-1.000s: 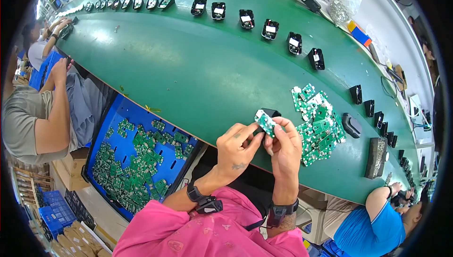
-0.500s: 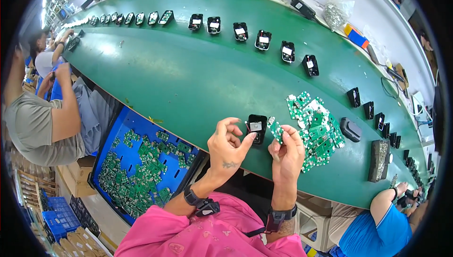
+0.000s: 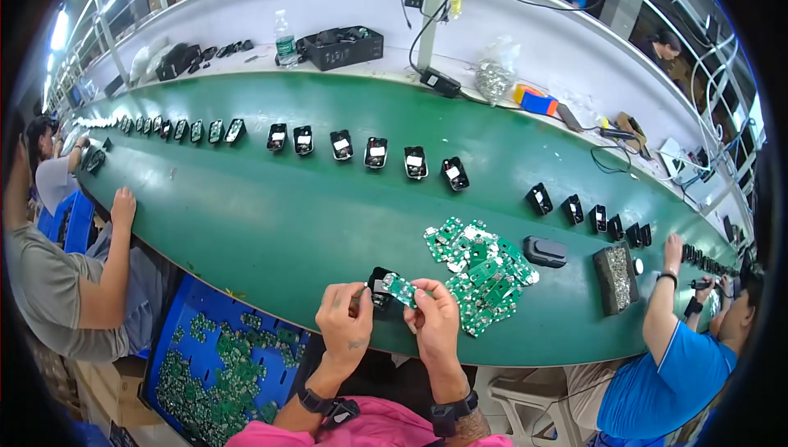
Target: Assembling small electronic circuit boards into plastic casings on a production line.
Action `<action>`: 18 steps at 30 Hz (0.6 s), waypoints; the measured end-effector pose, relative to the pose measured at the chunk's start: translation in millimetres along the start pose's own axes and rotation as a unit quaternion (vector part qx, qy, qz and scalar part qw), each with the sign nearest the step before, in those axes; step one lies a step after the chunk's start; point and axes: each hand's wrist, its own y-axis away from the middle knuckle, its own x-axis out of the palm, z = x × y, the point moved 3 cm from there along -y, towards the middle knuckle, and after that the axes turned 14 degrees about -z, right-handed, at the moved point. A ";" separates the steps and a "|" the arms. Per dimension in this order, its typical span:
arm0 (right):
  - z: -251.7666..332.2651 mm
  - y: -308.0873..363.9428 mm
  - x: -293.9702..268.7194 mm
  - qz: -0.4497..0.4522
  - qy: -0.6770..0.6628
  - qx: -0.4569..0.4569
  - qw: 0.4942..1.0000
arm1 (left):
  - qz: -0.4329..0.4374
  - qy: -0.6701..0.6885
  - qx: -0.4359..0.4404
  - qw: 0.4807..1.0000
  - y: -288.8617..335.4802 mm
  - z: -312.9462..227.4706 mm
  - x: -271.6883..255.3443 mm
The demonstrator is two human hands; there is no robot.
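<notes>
I see the right hand [image 3: 435, 321] pinching a green circuit board [image 3: 397, 288] in front of or over a black housing [image 3: 381, 301], close to the near edge of the table [image 3: 279, 238]. Left hand [image 3: 345, 324] at housing's left side, thumb and fingers together; can't tell if gripping anything. Board pile [image 3: 492, 283] just right, near same edge. Row of black cases [image 3: 415, 164] sits toward far edge.

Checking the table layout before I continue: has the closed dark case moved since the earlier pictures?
No, the closed dark case still lies between the circuit-board pile and the speckled block; only the view shifted.
</notes>
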 end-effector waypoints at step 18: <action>6.4 0.2 11.1 0.042 0.105 -0.049 0.992 | 0.118 0.140 -0.144 0.973 0.9 18.9 4.3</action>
